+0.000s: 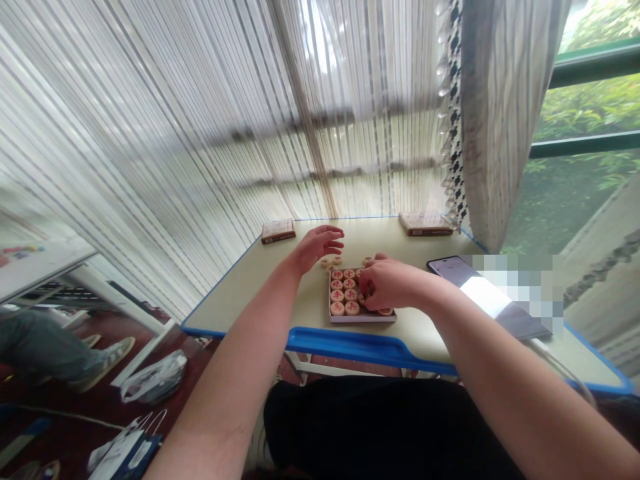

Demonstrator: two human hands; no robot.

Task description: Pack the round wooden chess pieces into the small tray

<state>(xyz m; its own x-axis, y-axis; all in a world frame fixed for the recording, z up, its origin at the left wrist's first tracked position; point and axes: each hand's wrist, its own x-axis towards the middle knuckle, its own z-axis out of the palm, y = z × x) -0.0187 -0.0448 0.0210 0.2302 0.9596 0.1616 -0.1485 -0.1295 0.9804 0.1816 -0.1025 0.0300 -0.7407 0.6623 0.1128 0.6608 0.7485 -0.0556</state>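
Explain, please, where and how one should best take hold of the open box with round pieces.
Probably the open box is best gripped by its opposite side walls, coming from left and right and keeping it level: its top is open, its walls are low, and the round pieces could spill.

Right hand (385, 280)'s down in the box (363, 319) of round pieces (351, 308), kinda by the surface (240, 293)'s near edge.

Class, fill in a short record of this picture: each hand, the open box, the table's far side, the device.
Left hand: open, near loose pieces
Right hand: curled over the open box, grip unclear
Open box: holds round pieces with red characters
Table, far side: left flat box, right flat box
Device: lit screen, on the right
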